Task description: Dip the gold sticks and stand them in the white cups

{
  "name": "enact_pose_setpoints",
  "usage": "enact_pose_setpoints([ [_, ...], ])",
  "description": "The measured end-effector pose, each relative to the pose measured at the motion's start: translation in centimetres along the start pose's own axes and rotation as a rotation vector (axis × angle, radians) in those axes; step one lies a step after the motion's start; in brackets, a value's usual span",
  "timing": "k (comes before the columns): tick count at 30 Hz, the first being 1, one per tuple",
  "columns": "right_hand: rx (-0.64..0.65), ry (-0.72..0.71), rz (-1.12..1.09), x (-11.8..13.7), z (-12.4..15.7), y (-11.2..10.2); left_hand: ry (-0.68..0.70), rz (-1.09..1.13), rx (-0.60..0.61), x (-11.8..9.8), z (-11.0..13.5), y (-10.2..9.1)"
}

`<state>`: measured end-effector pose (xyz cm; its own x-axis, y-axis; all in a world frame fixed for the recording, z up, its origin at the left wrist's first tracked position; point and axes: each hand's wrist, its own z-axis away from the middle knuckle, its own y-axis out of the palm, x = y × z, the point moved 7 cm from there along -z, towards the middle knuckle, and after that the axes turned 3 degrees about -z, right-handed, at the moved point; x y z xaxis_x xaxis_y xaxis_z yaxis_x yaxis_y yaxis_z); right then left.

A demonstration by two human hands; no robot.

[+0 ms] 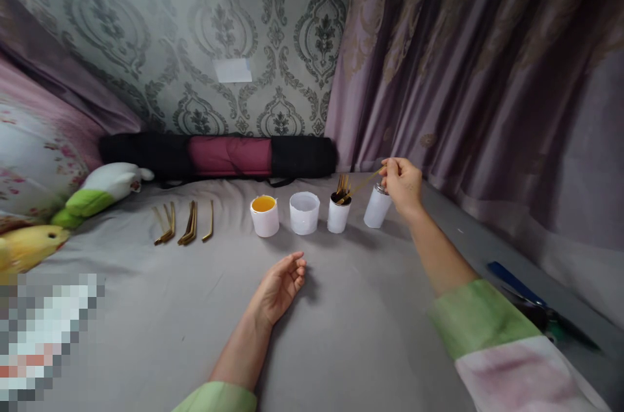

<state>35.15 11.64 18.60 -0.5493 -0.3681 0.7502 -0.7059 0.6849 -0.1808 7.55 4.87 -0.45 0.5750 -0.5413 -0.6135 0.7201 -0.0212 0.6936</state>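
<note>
My right hand (402, 186) pinches the end of a thin gold metal straw (363, 183). It slants down to the left, towards the mouth of a white can (337, 216) in which several gold straws (344, 184) stand. Behind and below my right hand is another white can (376, 207), slightly tilted in view, its top partly hidden. My left hand (283, 285) rests on the grey sheet with fingers loosely curled and nothing in them. In front of it stand a whitish translucent tub (305, 214) and a white cup with a yellow-orange inside (264, 217).
Bent gold straws lie in groups on the left: one group (166, 223), a second group (188, 223) and a single straw (209, 221). A black and maroon roll (229, 156) lies along the wall. Plush toys (104, 190) are at left, a dark blue object (517, 282) at right.
</note>
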Motion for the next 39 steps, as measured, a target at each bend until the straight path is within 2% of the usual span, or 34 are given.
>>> enact_pose_setpoints([
  [13, 0.244, -0.063, 0.116, 1.2, 0.0, 3.9, 0.0, 0.021, 0.008, 0.2, -0.2, -0.2],
  [25, 0.442, -0.069, 0.178, 0.9, 0.7, 6.9, 0.0, 0.013, 0.01, 0.2, -0.3, -0.3],
  [39, 0.558, -0.063, 0.282, 0.6, 1.5, 8.5, 0.008, 0.006, 0.011, 0.2, -0.3, -0.3],
])
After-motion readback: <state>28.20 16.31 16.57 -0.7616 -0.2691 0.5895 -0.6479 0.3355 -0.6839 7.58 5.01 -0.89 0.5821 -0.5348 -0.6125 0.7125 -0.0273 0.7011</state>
